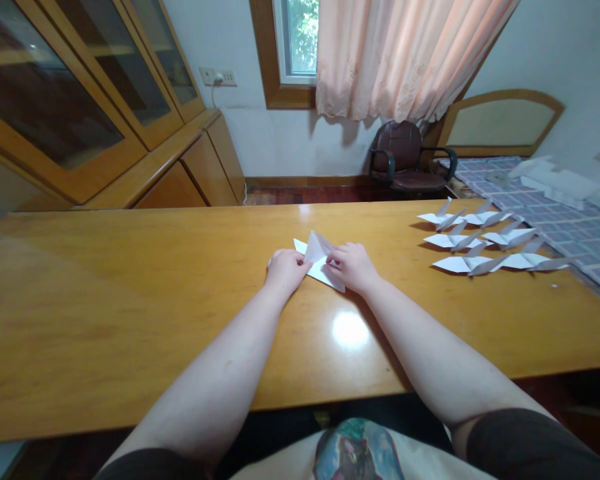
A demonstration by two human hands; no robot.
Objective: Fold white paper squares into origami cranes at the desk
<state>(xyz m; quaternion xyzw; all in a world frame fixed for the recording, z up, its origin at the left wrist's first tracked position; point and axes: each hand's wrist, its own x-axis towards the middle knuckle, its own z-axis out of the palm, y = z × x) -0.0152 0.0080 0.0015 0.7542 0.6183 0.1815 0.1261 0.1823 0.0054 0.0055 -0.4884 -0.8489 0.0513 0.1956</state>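
Observation:
A partly folded sheet of white paper [318, 249] lies on the wooden table in front of me, one triangular flap standing up from it. My left hand [286, 268] is closed at its left side, thumb and fingers pinching the edge. On the opposite side my right hand [353, 267] has its fingers curled against the flap and the paper's right part. Fingers of both hands partly hide the folds. Over to the right stand several folded paper cranes [460, 265] in rows, apart from my hands.
The wooden table [130, 320] spans the view. Beyond it are a glass-door cabinet [170, 127] at left, an office chair [405, 157], and a bed [500, 177] with a checked cover at right. A pink curtain [380, 60] hangs by the window.

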